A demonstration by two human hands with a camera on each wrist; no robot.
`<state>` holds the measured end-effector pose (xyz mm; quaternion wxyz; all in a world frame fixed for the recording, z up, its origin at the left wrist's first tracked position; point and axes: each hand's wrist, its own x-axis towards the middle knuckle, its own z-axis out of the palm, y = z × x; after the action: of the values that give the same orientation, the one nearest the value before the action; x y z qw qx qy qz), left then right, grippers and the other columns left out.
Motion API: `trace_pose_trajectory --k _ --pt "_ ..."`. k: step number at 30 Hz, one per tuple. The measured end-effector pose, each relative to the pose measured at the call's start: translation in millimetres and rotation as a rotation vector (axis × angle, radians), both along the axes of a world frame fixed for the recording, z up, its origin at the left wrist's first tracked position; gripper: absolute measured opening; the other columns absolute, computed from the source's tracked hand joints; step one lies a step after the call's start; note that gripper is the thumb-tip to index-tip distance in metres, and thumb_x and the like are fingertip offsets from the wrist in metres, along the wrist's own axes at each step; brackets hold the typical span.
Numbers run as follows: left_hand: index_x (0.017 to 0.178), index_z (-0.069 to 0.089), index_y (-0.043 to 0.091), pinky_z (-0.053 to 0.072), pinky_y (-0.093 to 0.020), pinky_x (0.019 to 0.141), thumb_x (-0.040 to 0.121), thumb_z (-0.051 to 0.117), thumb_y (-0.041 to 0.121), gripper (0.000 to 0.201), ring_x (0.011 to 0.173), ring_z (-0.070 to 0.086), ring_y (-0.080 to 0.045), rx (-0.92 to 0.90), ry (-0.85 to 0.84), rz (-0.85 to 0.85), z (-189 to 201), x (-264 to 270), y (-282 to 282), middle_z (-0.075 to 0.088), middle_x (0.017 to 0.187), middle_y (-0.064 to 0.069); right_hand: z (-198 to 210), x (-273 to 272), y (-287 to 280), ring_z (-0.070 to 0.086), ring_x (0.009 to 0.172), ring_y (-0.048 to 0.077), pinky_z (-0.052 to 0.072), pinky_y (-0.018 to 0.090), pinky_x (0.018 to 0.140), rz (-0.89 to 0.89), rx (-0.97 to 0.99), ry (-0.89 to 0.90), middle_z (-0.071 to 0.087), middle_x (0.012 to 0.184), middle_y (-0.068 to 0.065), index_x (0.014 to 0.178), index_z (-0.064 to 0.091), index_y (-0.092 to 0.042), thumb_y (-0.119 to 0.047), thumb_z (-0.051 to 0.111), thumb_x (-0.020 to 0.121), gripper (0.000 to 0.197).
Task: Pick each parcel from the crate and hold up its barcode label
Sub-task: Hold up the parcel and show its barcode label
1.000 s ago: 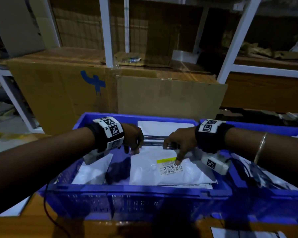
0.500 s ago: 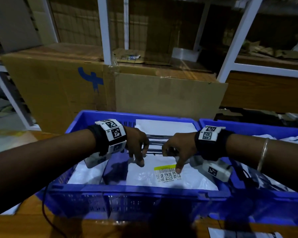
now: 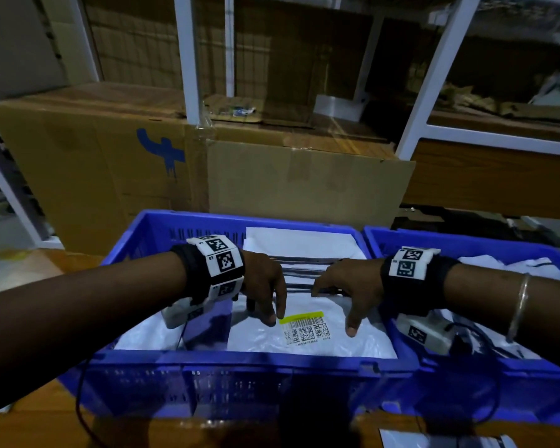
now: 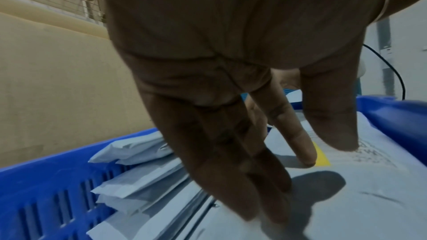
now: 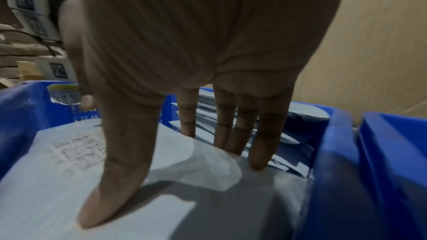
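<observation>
A blue crate (image 3: 240,362) holds several white plastic parcels. The top parcel (image 3: 330,344) lies flat with its barcode label (image 3: 306,329) facing up, a yellow strip along the label's far edge. My left hand (image 3: 265,313) rests straight fingertips on the parcel just left of the label; the left wrist view shows this hand (image 4: 277,152) with fingers spread and its thumb over the label (image 4: 321,154). My right hand (image 3: 343,305) presses its thumb (image 5: 110,189) on the parcel (image 5: 57,180), while its straight fingers reach down behind the parcel's far edge.
More white parcels (image 3: 301,245) are stacked at the crate's far end and at its left side (image 3: 143,331). A second blue crate (image 3: 466,247) adjoins on the right. A large cardboard box (image 3: 304,185) and white shelf posts (image 3: 188,76) stand behind.
My left hand has uncurled and laid its fingertips on the parcel beside the label. The right hand stays at the parcel's far edge with its thumb on top.
</observation>
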<state>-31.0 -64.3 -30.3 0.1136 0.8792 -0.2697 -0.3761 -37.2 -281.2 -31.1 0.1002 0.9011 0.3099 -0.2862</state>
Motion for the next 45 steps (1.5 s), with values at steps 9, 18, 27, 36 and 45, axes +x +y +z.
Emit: trace_pose_trajectory --k 9,18,27,36,45 --pt "0.098 0.075 0.029 0.051 -0.026 0.062 0.077 0.079 0.031 0.021 0.078 0.068 -0.011 0.012 -0.013 -0.027 -2 -1 -7 0.073 0.083 0.005 2 -17 -8 0.054 0.103 0.024 0.048 0.034 0.087 -0.034 -0.034 0.089 0.058 0.112 0.009 0.141 0.039 -0.034 -0.041 0.092 0.060 0.097" --pt "0.106 0.073 0.030 0.049 -0.018 0.051 0.080 0.076 0.035 0.027 0.072 0.061 0.001 0.037 -0.098 -0.085 2 -12 -15 0.066 0.069 0.024 -2 -25 -4 0.054 0.087 0.020 0.042 0.027 0.074 -0.041 -0.047 0.098 0.063 0.105 0.011 0.139 0.037 -0.027 -0.036 0.092 0.062 0.095" --pt "0.118 0.064 0.020 0.043 -0.015 0.047 0.096 0.055 0.025 0.025 0.073 0.068 -0.019 -0.150 -0.158 0.091 29 -2 22 0.071 0.100 -0.004 35 -12 25 0.060 0.077 0.017 0.050 0.030 0.072 -0.099 0.120 -0.038 0.067 0.087 0.001 0.109 0.054 -0.025 -0.046 0.082 0.073 0.050" --pt "0.120 0.059 0.004 0.041 -0.014 0.037 0.099 0.054 0.022 0.028 0.040 0.056 0.000 -0.224 -0.276 0.388 59 17 122 0.068 0.102 -0.019 45 29 129 0.062 0.061 0.014 0.056 0.027 0.054 -0.201 0.368 0.063 0.065 0.089 0.007 0.102 0.064 -0.009 -0.001 0.054 0.092 0.017" --pt "0.110 0.069 0.006 0.044 -0.017 0.064 0.092 0.064 0.027 0.028 0.085 0.062 -0.021 -0.172 -0.460 0.485 41 21 210 0.067 0.103 -0.012 -6 80 246 0.062 0.049 0.005 0.053 0.027 0.049 -0.250 0.418 0.157 0.062 0.071 0.002 0.093 0.063 -0.007 0.005 0.050 0.092 0.017"
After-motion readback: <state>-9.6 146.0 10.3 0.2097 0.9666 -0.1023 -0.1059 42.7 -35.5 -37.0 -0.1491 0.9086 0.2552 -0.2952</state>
